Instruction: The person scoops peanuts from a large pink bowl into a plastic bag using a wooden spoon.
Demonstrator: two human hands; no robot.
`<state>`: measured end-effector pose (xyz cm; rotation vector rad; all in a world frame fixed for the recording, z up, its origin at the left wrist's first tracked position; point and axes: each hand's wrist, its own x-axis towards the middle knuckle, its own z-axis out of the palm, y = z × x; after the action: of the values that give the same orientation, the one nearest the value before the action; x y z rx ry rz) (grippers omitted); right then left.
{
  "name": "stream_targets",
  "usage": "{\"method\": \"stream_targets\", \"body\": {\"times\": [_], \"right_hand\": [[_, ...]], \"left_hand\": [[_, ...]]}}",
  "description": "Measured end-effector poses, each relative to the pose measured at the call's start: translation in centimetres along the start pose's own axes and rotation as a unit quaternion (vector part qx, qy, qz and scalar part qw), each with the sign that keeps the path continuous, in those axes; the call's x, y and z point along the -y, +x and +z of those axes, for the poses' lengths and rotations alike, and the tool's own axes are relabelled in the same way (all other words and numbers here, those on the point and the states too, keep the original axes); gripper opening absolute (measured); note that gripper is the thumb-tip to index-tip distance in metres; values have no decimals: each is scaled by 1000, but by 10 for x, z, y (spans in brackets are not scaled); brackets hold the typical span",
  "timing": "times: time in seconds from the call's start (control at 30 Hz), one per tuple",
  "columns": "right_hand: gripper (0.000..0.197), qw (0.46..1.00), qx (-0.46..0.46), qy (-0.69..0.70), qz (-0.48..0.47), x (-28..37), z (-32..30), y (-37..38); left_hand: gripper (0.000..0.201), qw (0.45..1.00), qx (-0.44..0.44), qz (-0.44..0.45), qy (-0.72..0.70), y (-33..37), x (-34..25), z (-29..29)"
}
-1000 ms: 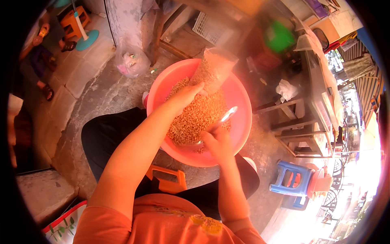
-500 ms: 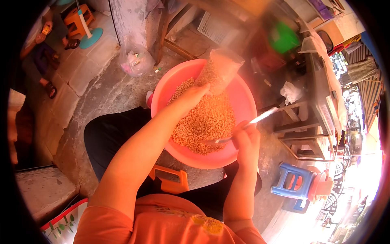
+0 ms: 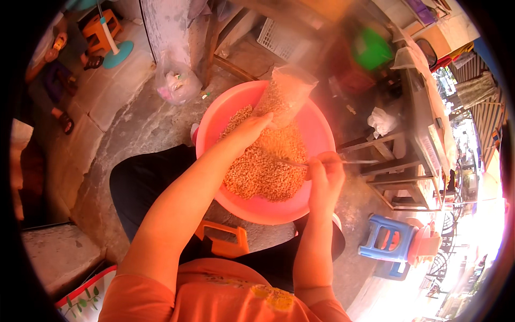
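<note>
A wide pink basin stands between my knees, with a heap of small tan kernels in it. My left hand is closed on the side of a clear plastic bag, which leans over the basin's far side. The bag's lower part holds some of the same kernels. At the basin's right rim my right hand grips a long, thin metal utensil. One end sticks out to the right, and the other reaches into the kernels, so its head is hidden.
An orange stool shows below the basin. To the right are a wooden table frame and a blue stool. A tied plastic bag rests by the pillar. At the far left another person's sandalled foot shows.
The utensil's tip has moved away from me through the kernels, and its handle has swung nearly level. My left hand still holds the bag in about the same place.
</note>
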<state>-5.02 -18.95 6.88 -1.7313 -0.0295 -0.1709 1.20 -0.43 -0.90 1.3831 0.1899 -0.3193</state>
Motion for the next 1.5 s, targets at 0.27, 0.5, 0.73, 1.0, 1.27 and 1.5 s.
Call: {"method": "stream_targets", "body": {"times": [0.27,0.5,0.73,1.0,1.27,1.5], "right_hand": [[17,925,159,-343,28,6,-28,-7],[13,952,94,-282,-77,-6,2,7],[6,974,26,-199,-106,16,-13,13],[18,876,120,-466,-33,0,-30,22],[15,952,110,-233,-168,5,3,25],[13,916,17,-368,-158,19,-29,42]], "left_hand": [[51,1000,-5,9,1,2,3,-1],[50,998,15,-11,-55,12,9,-3],[51,1000,2,21,-7,2,1,-1],[51,1000,13,12,10,5,1,-5],[50,1000,-11,-23,-6,1,-5,0],[52,1000,-13,-20,3,-1,-5,0]]}}
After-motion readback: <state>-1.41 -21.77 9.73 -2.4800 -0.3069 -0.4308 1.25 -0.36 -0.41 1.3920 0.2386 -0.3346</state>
